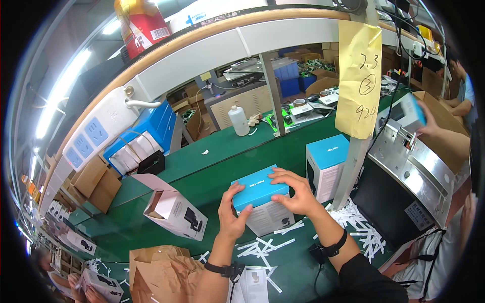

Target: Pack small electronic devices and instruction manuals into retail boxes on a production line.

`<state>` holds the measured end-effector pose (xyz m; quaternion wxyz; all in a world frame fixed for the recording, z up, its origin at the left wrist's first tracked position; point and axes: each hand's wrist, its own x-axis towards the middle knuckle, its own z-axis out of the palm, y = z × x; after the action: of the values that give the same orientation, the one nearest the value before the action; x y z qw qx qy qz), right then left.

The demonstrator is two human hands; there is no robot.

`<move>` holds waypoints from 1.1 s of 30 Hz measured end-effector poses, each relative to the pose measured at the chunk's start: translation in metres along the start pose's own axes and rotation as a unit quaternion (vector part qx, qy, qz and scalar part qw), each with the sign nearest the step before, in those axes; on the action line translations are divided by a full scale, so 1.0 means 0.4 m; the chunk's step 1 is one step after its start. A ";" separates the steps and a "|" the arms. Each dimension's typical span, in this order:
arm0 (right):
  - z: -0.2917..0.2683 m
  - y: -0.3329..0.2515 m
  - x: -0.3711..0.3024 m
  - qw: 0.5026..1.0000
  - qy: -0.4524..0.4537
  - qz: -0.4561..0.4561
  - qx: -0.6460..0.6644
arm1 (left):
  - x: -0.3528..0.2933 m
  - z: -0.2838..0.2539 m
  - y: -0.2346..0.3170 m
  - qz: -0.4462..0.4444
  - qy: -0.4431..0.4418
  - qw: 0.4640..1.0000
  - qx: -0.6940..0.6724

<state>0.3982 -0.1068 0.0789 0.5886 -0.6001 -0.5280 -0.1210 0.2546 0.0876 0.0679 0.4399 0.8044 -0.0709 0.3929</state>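
Note:
A white carton with a blue lid [258,189] stands upright on the green bench in front of me, held from both sides. My left hand [231,216] grips its left side, with the thumb on the front edge and the fingers along the top. On the right, my right hand [299,195] has its fingers over the lid and its thumb on the front edge. The lid looks closed. Left of it, a white box [177,214] with a picture on its side stands with its flap raised. Another blue-topped carton [327,164] is behind my right hand.
White paper strips [356,224] lie scattered around. Crumpled brown paper [162,272] and leaflets [256,287] are near me. A post with a yellow note [357,81] and a metal-topped machine [414,169] stand right. There, a co-worker's hand [429,118] holds another box. A bottle [238,121] stands behind.

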 end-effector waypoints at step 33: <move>0.014 0.103 -0.061 0.982 0.140 -0.127 -0.015 | -0.035 0.150 -0.002 0.150 0.092 0.957 0.232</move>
<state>0.4175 -0.1038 0.0348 0.6270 -0.5140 -0.5108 -0.2857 0.2796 0.0392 0.0393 0.1822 0.8247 -0.0571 0.5324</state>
